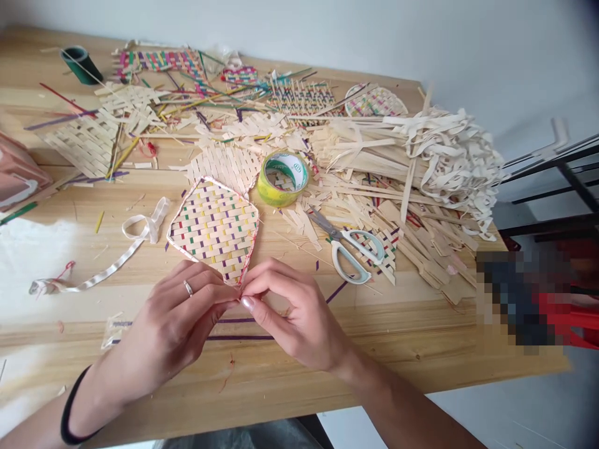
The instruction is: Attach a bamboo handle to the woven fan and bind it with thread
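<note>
A woven piece (215,227) of pale strips with coloured ones, edged in white with red thread along its right side, lies at the centre-left. At its lower corner, my left hand (182,312) pinches the edge from the left. My right hand (292,312) meets it there, thumb and forefinger pressed together at the same corner. The fingertips nearly touch, and whatever fine thread lies between them is too small to make out. Purple strips (241,337) lie on the table beneath the hands.
Yellow tape roll (283,179) and open scissors (346,243) lie right of the weaving. Behind are loose strips, woven pieces (87,140) and a white strip bundle (458,156). A white ribbon (110,268) curls at left; a dark green cylinder (82,65) stands at back left.
</note>
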The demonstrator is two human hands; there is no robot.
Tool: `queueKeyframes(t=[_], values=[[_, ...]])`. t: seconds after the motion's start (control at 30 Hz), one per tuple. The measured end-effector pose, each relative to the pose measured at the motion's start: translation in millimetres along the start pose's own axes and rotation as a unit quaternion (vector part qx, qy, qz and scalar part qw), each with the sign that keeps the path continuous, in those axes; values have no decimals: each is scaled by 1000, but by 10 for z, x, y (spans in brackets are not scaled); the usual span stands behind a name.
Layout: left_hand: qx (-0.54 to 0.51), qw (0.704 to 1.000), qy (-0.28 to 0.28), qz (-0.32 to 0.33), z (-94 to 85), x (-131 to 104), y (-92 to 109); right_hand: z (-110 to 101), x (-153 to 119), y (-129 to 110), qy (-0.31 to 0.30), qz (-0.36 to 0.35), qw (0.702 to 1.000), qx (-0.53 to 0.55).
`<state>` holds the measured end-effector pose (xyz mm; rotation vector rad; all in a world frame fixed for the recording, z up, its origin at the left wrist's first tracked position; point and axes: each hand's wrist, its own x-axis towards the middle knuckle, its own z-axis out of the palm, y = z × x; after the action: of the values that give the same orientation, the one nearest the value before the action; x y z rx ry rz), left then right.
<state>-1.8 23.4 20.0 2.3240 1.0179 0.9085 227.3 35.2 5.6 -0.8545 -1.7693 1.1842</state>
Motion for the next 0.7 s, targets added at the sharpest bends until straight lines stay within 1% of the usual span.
queueKeyframes(t=[0.2,0.4,0.57,0.7], values=[[5,1000,31,0,11,-9,-17,15,17,28,-8,-8,1000,-9],[-14,999,35,24,26,-16,-85,45,34,94,0,-32,999,-22],[-8,999,42,2,63,-34,-152,48,81,152,-15,-34,997,-73],[1,999,42,-3,63,-23,-186,43,125,134,-14,-49,992,-114]])
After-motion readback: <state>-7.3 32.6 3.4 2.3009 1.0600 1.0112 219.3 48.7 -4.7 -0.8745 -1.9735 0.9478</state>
